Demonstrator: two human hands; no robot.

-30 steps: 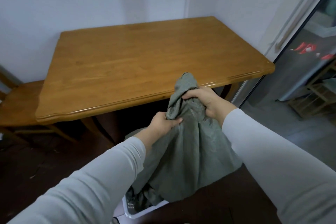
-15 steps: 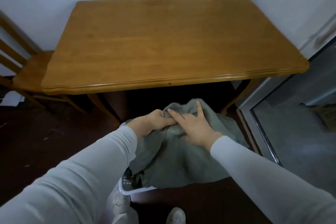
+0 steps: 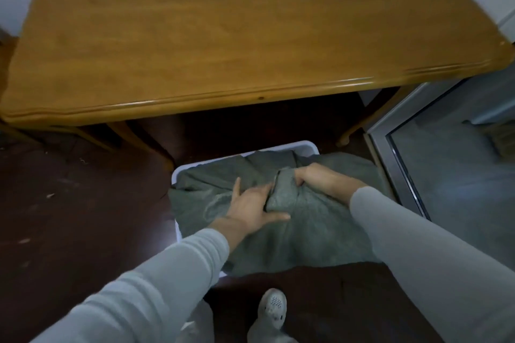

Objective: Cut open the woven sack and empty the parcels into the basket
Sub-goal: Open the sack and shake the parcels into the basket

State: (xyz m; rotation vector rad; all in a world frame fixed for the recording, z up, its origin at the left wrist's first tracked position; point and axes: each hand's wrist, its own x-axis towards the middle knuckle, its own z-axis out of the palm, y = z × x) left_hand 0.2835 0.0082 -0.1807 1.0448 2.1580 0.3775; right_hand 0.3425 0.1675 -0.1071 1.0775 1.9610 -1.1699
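Sack: grey-green woven sack lies crumpled over a white plastic basket, covering most of the opening and spilling over the near and right rims.
Basket: stands on the dark brown floor, just before the edge of a brown wooden table.
Left hand: left hand lies flat on the sack, fingers straight and spread, grasping nothing.
Right hand: right hand has its fingers clenched round a bunched fold of the sack.
Other: a pale grey shoe stands near the basket.

Left hand presses, right hand grips the sack over the basket.
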